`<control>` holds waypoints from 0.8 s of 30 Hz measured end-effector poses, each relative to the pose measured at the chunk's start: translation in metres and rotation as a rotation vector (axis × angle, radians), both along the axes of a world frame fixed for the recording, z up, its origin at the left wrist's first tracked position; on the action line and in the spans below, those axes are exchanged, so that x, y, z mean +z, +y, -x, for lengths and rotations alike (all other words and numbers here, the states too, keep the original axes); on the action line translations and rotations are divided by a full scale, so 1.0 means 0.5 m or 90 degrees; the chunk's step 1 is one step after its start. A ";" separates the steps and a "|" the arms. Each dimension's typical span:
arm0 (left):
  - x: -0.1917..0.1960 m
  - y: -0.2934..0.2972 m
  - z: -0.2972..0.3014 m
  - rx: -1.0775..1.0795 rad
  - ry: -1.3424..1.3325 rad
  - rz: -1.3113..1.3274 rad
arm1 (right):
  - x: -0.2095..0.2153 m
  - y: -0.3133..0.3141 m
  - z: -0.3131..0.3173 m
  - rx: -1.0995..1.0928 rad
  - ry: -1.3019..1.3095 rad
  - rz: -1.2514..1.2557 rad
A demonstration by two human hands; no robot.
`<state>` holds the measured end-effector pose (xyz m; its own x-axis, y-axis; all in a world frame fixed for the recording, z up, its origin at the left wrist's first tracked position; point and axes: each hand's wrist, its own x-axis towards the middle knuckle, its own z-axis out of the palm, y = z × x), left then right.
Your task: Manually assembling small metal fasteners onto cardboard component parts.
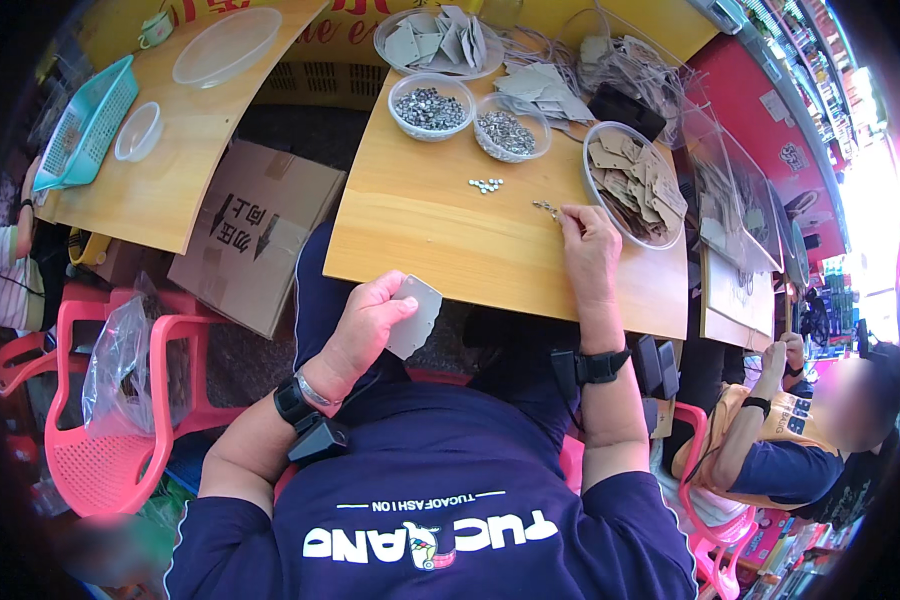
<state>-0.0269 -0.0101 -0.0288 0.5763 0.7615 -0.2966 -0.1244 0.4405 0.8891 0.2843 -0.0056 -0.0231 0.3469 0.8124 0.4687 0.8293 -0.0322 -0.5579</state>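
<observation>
A small grey card (416,325) with a shaped edge and tiny holes is held in my left hand (363,325), thumb on top, just off the table's front edge. My right hand (592,250) is over the table, its fingertips pinched beside a few small metal pieces (544,207). Whatever is between those fingertips is too small to make out. A little cluster of shiny studs (486,186) lies left of it. Farther back stand two clear bowls of small metal parts, a left bowl (431,136) and a right bowl (515,158). Right of my right hand, a clear tub (653,246) holds brown cards.
Behind the bowls are a tub of pale cards (438,42), loose cards (545,90) and a black box (627,110). A second table (160,200) at left carries a turquoise basket (88,120). A pink chair (110,460) stands left; another person (780,450) sits right.
</observation>
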 end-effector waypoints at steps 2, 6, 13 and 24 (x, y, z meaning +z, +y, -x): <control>-0.002 0.001 -0.001 -0.004 0.002 -0.005 | 0.001 -0.008 -0.003 -0.014 -0.005 0.018; 0.008 -0.003 -0.006 0.001 0.004 -0.005 | 0.007 -0.022 -0.004 -0.007 -0.005 0.037; 0.005 -0.004 -0.008 0.003 0.002 0.007 | 0.015 -0.012 0.003 -0.038 -0.005 0.097; -0.015 0.005 -0.002 0.002 0.002 -0.017 | 0.008 0.012 0.006 -0.019 -0.148 0.125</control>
<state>-0.0259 -0.0077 -0.0363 0.5733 0.7709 -0.2776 -0.1230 0.4160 0.9010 0.2812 0.0003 -0.0189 0.2739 0.8865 0.3728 0.9311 -0.1473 -0.3338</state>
